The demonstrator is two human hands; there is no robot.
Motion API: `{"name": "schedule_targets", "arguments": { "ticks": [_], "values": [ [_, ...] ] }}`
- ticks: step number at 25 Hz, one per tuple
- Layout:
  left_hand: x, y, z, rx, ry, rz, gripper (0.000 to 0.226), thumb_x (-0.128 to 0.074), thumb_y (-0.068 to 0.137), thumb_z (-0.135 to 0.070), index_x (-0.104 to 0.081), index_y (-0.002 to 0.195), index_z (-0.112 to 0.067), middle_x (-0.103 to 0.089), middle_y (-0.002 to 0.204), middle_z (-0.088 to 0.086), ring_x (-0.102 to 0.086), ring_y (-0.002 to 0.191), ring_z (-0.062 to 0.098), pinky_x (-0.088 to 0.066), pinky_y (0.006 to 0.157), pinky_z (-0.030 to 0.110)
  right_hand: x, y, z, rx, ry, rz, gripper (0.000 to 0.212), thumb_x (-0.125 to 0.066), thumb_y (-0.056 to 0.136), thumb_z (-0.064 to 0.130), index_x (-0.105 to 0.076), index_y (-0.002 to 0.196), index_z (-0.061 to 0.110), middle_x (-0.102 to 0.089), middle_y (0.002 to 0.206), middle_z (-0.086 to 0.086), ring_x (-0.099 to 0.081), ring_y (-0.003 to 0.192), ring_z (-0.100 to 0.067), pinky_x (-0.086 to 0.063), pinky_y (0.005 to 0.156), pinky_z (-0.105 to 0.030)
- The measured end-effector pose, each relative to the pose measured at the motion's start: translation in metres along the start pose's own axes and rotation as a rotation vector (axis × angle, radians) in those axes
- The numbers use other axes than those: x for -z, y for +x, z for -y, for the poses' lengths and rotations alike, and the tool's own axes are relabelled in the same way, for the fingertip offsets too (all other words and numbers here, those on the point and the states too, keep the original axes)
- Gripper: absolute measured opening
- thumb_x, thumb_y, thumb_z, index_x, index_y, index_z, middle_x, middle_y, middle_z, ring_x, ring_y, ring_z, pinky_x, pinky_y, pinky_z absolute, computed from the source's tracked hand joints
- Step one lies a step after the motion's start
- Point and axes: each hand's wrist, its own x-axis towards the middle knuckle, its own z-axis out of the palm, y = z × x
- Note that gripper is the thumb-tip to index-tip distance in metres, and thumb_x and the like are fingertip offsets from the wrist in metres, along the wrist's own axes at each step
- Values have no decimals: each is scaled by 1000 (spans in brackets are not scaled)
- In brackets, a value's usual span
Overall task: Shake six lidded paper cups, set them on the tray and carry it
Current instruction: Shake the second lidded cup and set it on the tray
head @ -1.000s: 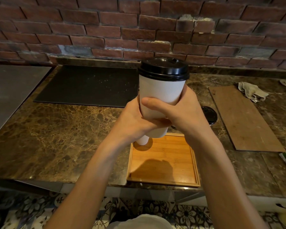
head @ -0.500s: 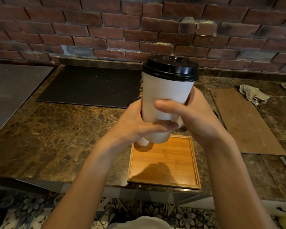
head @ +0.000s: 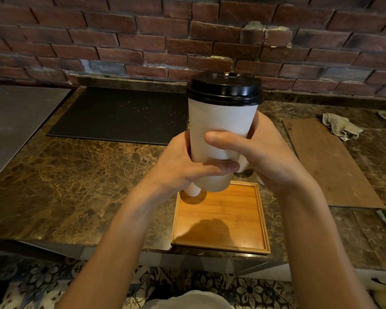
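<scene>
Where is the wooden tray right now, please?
Head view: the wooden tray lies right of centre at the front edge of the marble counter, beneath the cup held by the left hand and right hand.

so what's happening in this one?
A person holds one white paper cup upright in the air above the wooden tray on the marble counter. The left hand and right hand are both wrapped round its lower half. Its black lid is on. A second cup stands at the tray's far left corner, mostly hidden behind the left hand.
</scene>
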Motion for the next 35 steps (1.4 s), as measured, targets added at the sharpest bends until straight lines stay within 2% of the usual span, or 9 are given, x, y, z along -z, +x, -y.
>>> {"name": "schedule_targets", "arguments": {
  "ticks": [3,7,14,18,21,23,25,30,35],
  "values": [
    [-1,1,1,4,40,-64,65,-81,61,-32,-55,120,-24,-66,109,-6,-64,103,13,-56,80,26,-3,1,2,2,-30,-63,69,-80,64,39,-53,126,24,-65,106,10,-65,99,-3,-55,73,-19],
    [-3,4,4,13,77,-170,56,-81,60,-24,-55,110,-31,-67,100,-13,-65,95,5,-52,68,15,-9,2,1,-1,-101,-164,67,-81,64,45,-53,122,28,-63,105,13,-63,95,2,-55,69,-16],
    [-3,5,6,20,119,-187,55,-80,62,-27,-54,111,-30,-66,100,-12,-64,95,4,-52,67,13,-15,4,-6,-13,-87,-255,68,-85,65,44,-51,122,30,-63,108,12,-64,95,-1,-56,70,-17],
    [0,6,1,-15,80,-130,52,-78,64,-21,-52,108,-34,-66,96,-23,-64,95,1,-52,68,13,-11,3,-2,22,-38,-230,62,-80,63,42,-54,118,30,-65,103,13,-65,94,0,-56,69,-18],
    [-1,7,-1,-22,86,-83,63,-82,62,-29,-53,118,-27,-65,106,-14,-63,101,8,-54,75,21,-7,2,-1,28,-7,-173,58,-80,64,40,-55,116,32,-65,101,16,-65,97,-2,-55,70,-19],
    [-2,6,-3,-24,74,-52,67,-79,63,-36,-52,122,-25,-64,109,-9,-63,103,12,-55,78,25,-3,1,0,28,30,-114,65,-81,63,40,-56,122,24,-67,106,9,-66,101,-9,-55,73,-23],
    [-2,4,-4,-30,42,-15,63,-77,65,-35,-52,122,-26,-65,109,-9,-64,103,12,-54,78,23,0,1,0,32,76,-56,67,-75,65,39,-56,125,18,-67,111,0,-66,104,-16,-55,77,-27],
    [1,1,-4,-18,14,60,62,-76,66,-27,-52,123,-25,-64,114,-3,-62,107,16,-53,80,23,5,-1,-3,30,121,30,59,-73,66,33,-57,121,19,-69,108,0,-65,107,-21,-55,83,-32],
    [1,0,-2,-25,7,9,61,-78,66,-27,-54,121,-25,-66,110,-8,-64,104,14,-54,79,23,-1,-2,2,26,62,8,59,-73,63,42,-57,118,26,-69,103,10,-67,102,-13,-55,76,-24]
  ]
}}
